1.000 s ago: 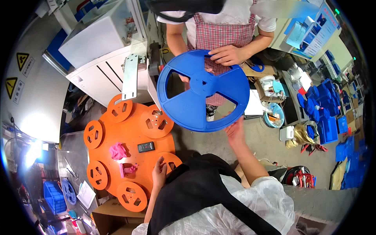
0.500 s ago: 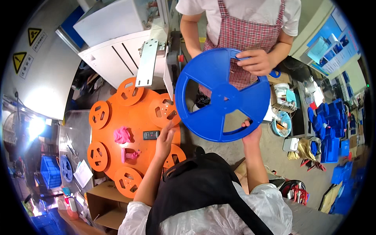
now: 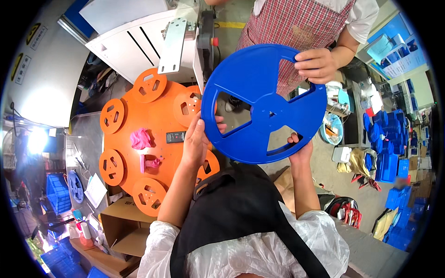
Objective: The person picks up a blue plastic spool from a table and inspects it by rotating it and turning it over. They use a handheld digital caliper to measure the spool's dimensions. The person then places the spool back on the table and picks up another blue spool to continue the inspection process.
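Note:
A large blue plastic reel flange [image 3: 236,78] with three cutouts is held up in front of me. My right hand [image 3: 302,149] grips its lower right rim, the fingers coming through the lower cutout. At the left rim is my left hand [image 3: 197,141], thumb on the near side and fingertips showing through the left cutout; how firmly it grips cannot be seen. Another person's hand [image 3: 316,64] holds the upper right rim. Beyond my left forearm stands an orange round table [image 3: 160,109] with several orange slotted discs [image 3: 112,116] around its edge.
Pink cloth [image 3: 140,138], a pink piece [image 3: 149,163] and a black remote-like box [image 3: 175,137] lie on the orange table. A metal plate [image 3: 172,46] juts from a white machine [image 3: 134,34]. Cardboard boxes [image 3: 132,241] stand lower left; blue reels [image 3: 376,132] are stacked at right.
My left hand has moved from beside the reel flange onto its left rim. The flange sits slightly higher and tilted in view, and the other person has shifted right.

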A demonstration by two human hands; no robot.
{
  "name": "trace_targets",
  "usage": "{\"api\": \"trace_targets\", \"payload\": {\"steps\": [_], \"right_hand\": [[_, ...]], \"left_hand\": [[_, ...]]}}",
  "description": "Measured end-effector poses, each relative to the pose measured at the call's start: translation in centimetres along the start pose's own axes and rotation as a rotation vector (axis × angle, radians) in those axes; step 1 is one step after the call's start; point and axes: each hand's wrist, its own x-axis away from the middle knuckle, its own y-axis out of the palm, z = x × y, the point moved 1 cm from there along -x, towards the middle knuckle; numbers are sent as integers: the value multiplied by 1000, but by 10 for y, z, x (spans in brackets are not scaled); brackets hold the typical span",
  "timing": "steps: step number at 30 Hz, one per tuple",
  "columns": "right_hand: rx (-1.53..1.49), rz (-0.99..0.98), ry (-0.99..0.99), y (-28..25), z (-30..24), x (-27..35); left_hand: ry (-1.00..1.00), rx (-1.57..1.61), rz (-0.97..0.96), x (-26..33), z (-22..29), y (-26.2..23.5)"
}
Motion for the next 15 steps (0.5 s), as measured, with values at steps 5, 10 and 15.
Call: {"api": "trace_targets", "payload": {"steps": [5,10,15], "right_hand": [[62,-11,31,11,9,11],[96,6,90,22,20,20],[119,40,88,25,29,26]], "left_hand": [[-4,48,70,15,-3,-20],[11,72,176,28,-6,-36],[10,126,235,41,-9,-47]]}}
